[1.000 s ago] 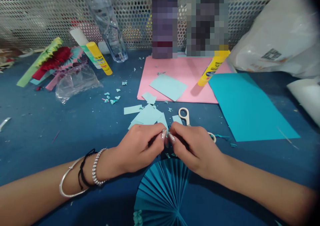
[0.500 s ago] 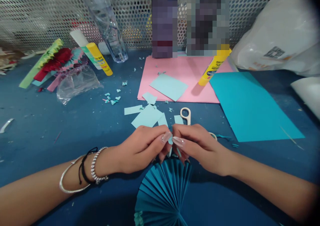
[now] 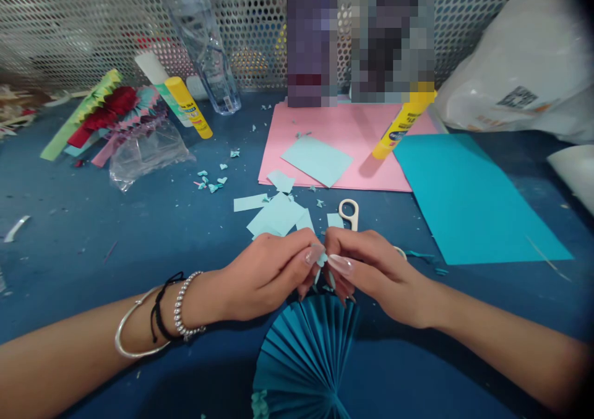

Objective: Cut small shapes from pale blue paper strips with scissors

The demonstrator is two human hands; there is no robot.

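Note:
Between thumb and fingers, my left hand [image 3: 278,270] pinches a small light-blue paper piece [image 3: 322,259]. My right hand [image 3: 375,276] is closed beside it, its thumb and fingertips at the edge of the same piece. Below both hands lies a pleated blue paper fan [image 3: 306,351], with small light-blue paper bits [image 3: 260,403] on its lower left edge. White-handled scissors [image 3: 349,213] lie just beyond my right hand, which hides part of them. Light-blue paper scraps [image 3: 278,215] lie beyond my left hand.
Pink paper sheets [image 3: 278,140] lie behind, with a yellow glue stick [image 3: 394,125] over them. A teal sheet [image 3: 477,208] is at right, near a white plastic bag [image 3: 501,66]. Farther left are another glue stick [image 3: 190,109], a clear bottle [image 3: 218,72] and folded paper fans [image 3: 102,116].
The view has shifted slightly, so things sit a little farther right. The small paper piece has turned a little at the fingertips and shows more of its scalloped edge.

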